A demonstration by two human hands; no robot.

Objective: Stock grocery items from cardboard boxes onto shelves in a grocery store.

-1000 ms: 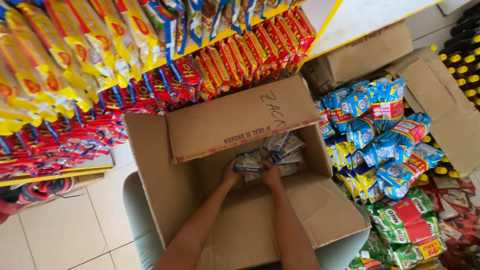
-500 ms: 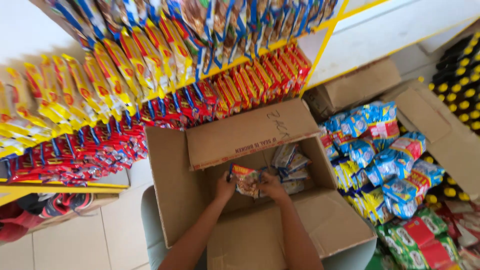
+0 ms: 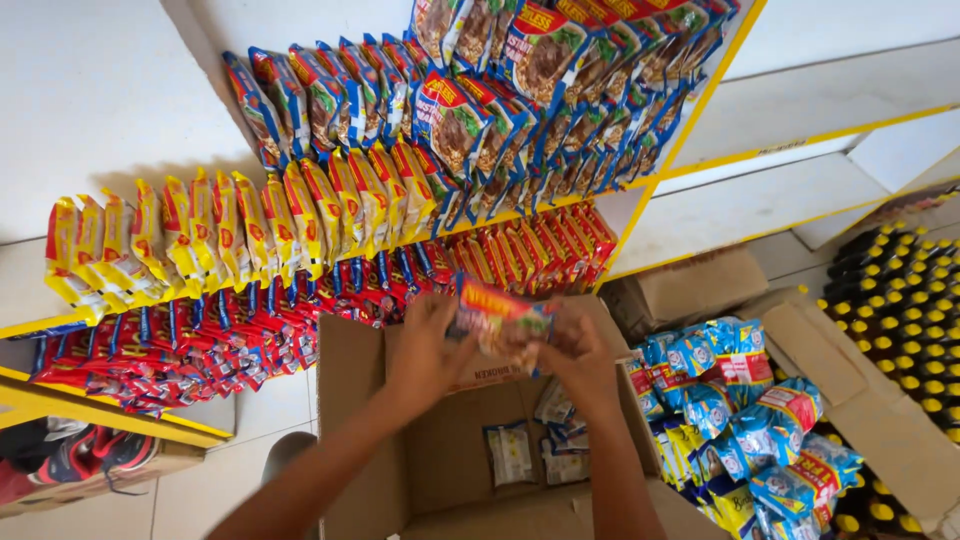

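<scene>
Both hands, left [image 3: 425,355] and right [image 3: 580,362], clamp fingers on red-and-brown glossy snack packets [image 3: 503,322], slightly blurred.

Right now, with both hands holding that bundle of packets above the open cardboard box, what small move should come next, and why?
Probably carry the bundle of red and brown snack packets up toward the red row on the yellow-edged shelf. The left hand and right hand hold it clear above the brown cardboard box, and the packets' red tops seem to match that row.

You grip glossy, crinkled plastic packets [image 3: 503,322] above a matt, rough brown cardboard box [image 3: 450,450], beside smooth painted shelves [image 3: 760,200] and shiny floor tiles [image 3: 230,450].
</scene>
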